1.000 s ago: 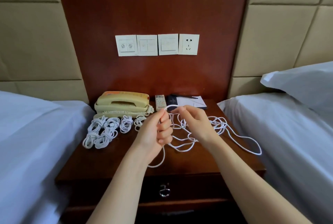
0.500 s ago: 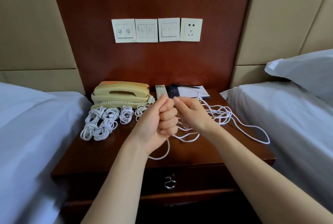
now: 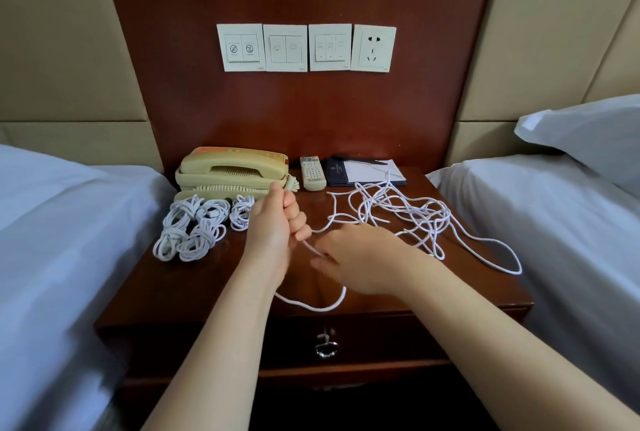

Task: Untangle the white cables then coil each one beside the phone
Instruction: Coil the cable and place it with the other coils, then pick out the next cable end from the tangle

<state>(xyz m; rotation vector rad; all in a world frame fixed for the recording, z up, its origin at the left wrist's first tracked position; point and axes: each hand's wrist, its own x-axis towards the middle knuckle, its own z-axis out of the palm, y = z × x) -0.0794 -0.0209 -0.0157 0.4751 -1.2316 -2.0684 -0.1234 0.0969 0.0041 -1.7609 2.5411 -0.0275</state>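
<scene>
- The right hand [image 3: 356, 257] is smeared by motion; we cannot tell whether its fingers pinch the white cable [image 3: 398, 212].
- The left hand [image 3: 277, 222] closes round that cable, hiding the stretch inside the fist and part of the phone [image 3: 232, 171] cord behind it.
- On the surface [image 3: 207, 285] the loose loops cross too often for us to count separate cables.
- Lettering on the wall switches [image 3: 284, 48] and the remote [image 3: 312, 172] is too small to read.
- The left bed [image 3: 69, 222], right bed [image 3: 554, 222] and pillow [image 3: 588, 132] run out of frame.
</scene>
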